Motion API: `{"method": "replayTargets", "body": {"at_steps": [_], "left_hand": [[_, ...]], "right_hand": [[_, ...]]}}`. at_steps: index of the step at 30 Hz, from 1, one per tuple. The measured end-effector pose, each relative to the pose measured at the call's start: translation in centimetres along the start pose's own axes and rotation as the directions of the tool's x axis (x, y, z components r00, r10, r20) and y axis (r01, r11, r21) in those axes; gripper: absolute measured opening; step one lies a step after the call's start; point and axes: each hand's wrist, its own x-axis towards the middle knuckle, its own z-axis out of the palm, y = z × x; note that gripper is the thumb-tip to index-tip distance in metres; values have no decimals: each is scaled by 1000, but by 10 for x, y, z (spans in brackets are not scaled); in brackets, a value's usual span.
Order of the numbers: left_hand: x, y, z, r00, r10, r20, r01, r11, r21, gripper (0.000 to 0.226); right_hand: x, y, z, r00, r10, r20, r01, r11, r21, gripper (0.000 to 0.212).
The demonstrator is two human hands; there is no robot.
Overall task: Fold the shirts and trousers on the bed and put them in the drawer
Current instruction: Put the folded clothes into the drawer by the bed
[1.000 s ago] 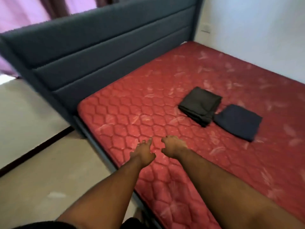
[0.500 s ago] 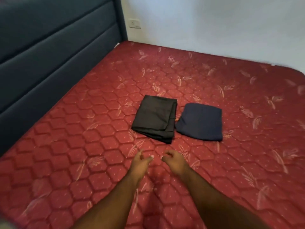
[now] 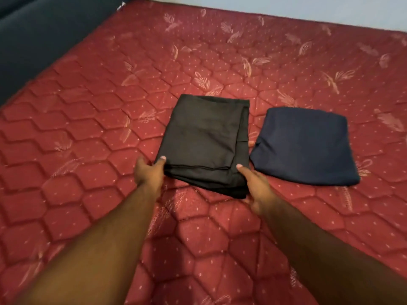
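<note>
Bed (image 3: pixel 92 164): a red quilted mattress with pale leaf motifs fills the view; half a second ago more wall and headboard showed, now the view sits closer and lower over it.
Headboard (image 3: pixel 33 38): dark blue padding, only a strip left at 10 o'clock.
Wall (image 3: pixel 308 7): a pale band at 1 o'clock.
Black folded garment (image 3: pixel 204 137): lies flat at the centre of the mattress, its layered edges facing the person; it is in the same spot as before, but the hands have now reached it.
Navy folded garment (image 3: pixel 306 146): at 3 o'clock of the black one, just beside it and lying flat on the mattress, untouched.
Left hand (image 3: pixel 149 172): at 8 o'clock of the black garment; its grip is on the near left corner, thumb on top, the other fingers hidden under the cloth. Earlier it hovered free above the mattress.
Right hand (image 3: pixel 256 186): at 5 o'clock of the black garment; its grip is on the near right corner, thumb on top and fingers under the edge. Earlier it too was short of the cloth, holding nothing.
</note>
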Motion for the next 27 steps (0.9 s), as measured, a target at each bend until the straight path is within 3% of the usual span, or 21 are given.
{"method": "replayTargets", "body": {"at_steps": [2,4,5,6,8,10,12,14,15,17,20,22,24,27], "left_hand": [[22,13,-2,998,38,58,-39,999,10,49],[46,27,0,989,72,129,-75,997,15,54],[57,33,2,981,87,175,-92,995,22,60],[66,37,5,971,84,224,-90,996,15,63],[79,44,15,945,55,323,-67,997,27,60],[87,48,27,927,44,373,-60,998,32,36],[95,43,34,913,22,406,-28,1000,9,8],[99,38,39,884,-4,468,-9,1000,24,16],[102,36,44,872,-19,488,-10,998,57,19],[106,38,52,869,-59,492,0,993,119,20],[97,44,58,871,-75,486,-18,983,183,20],[84,43,55,870,-37,491,-27,992,122,8],[65,32,42,864,-9,503,-5,1000,27,15],[31,9,13,873,-59,485,131,984,-117,15]], "right_hand": [[12,-14,7,986,-166,2,155,920,-360,50],[22,-40,14,921,-388,25,281,621,-732,53],[35,-52,18,892,-451,32,316,572,-757,55],[42,-68,22,881,-471,40,343,580,-738,58],[68,-92,32,932,-361,1,306,787,-536,66],[89,-98,38,981,-192,21,188,920,-345,63],[103,-88,39,994,-111,-11,100,928,-358,75],[117,-73,36,985,-148,-85,98,899,-427,117],[128,-64,33,980,-177,-95,121,897,-425,127],[145,-57,33,985,-166,-49,140,932,-335,111],[149,-67,31,999,-29,38,37,970,-240,57],[142,-75,26,997,21,70,3,943,-332,44],[126,-81,24,986,98,135,-32,906,-423,32],[89,-78,27,975,133,179,-28,869,-495,28]]}}
